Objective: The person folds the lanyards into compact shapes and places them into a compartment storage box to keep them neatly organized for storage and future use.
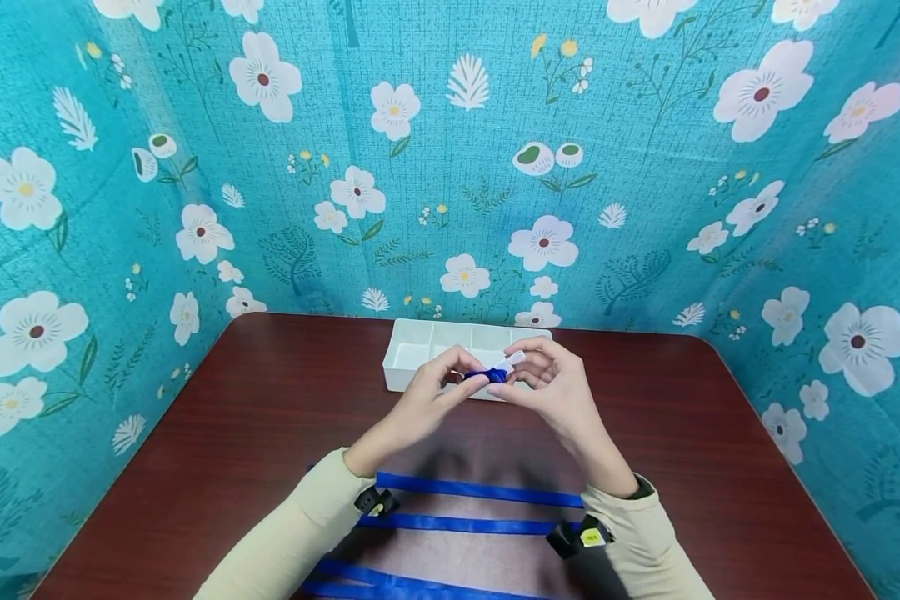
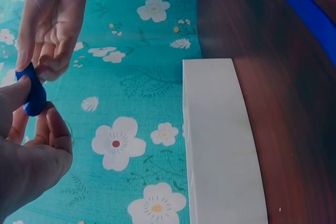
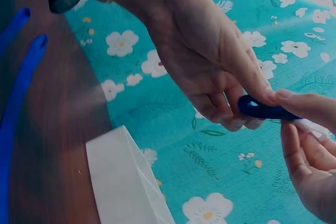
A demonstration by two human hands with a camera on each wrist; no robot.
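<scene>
Both hands are raised in front of the white box, with a small folded bundle of blue ribbon (image 1: 492, 376) between them. My left hand (image 1: 429, 392) pinches one end of the bundle between thumb and fingers. At the other end my right hand (image 1: 558, 390) pinches it too, its thumb pressed on the ribbon. A small white strip (image 1: 516, 358) sticks out by the right fingers. In the right wrist view the ribbon (image 3: 262, 109) shows a loop at the left hand's fingertips. From the left wrist it appears as a compact rounded fold (image 2: 34, 95).
Behind the hands stands a white box with compartments (image 1: 412, 332) at the table's far edge. Several flat lengths of blue ribbon (image 1: 465, 524) lie across the dark red-brown table (image 1: 270, 400) near the forearms. A flowered teal curtain (image 1: 435, 175) surrounds the table's back and sides.
</scene>
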